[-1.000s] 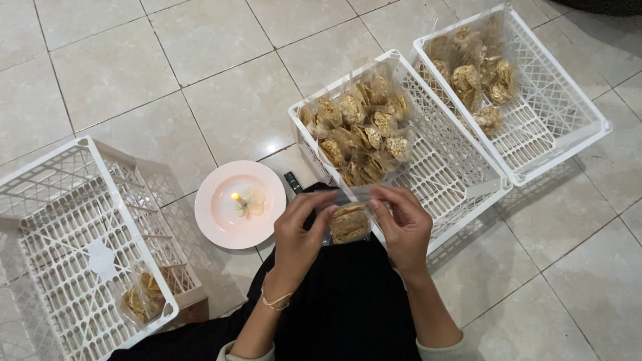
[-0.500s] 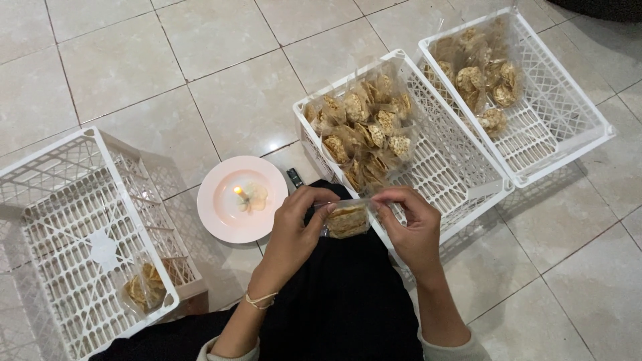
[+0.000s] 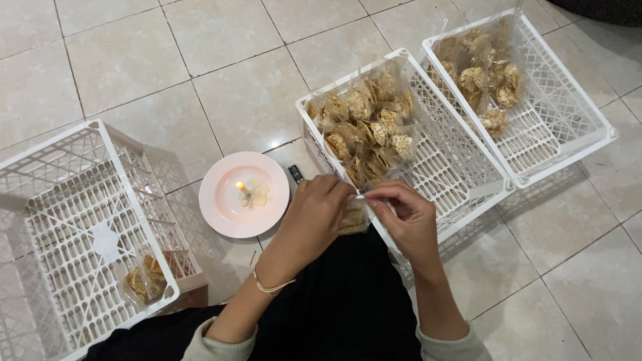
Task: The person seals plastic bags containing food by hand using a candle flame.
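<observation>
Head view, hands: Seated on a tiled floor (image 3: 200, 73), a person pinches the top of a small clear packet of crackers (image 3: 352, 217) between both hands, just in front of the middle crate (image 3: 441, 174).
Left hand: The left hand (image 3: 314, 214) is closed on the packet's left side, fingers curled over its mouth; a thin band circles the wrist.
Right hand: The right hand (image 3: 408, 217) grips the packet's upper right corner in a narrow pinch of thumb and forefinger.
Packet: It sits between the two hands, touching both, above the dark cloth (image 3: 341, 307) on the person's lap and just short of the middle crate's near rim.
Candle plate: A pink plate (image 3: 224, 210) with a short lit candle (image 3: 242, 190) lies to the left of the middle crate, near the left hand; a small dark object (image 3: 295, 174), too small to identify, lies between them.
Crates: The middle crate holds a heap of filled packets (image 3: 364, 127); a second white crate (image 3: 568, 134) just beyond it to the right holds more; a third crate (image 3: 40, 200) well to the left of the middle crate has one packet (image 3: 144, 281) in its near corner.
Step in hand: By the look of it, the packet's open mouth is being folded and lined up for closing.
Next move: It would seem to call for keeping the folded edge taut and straight while carrying it left to the flame, fingers clear of the heat.
</observation>
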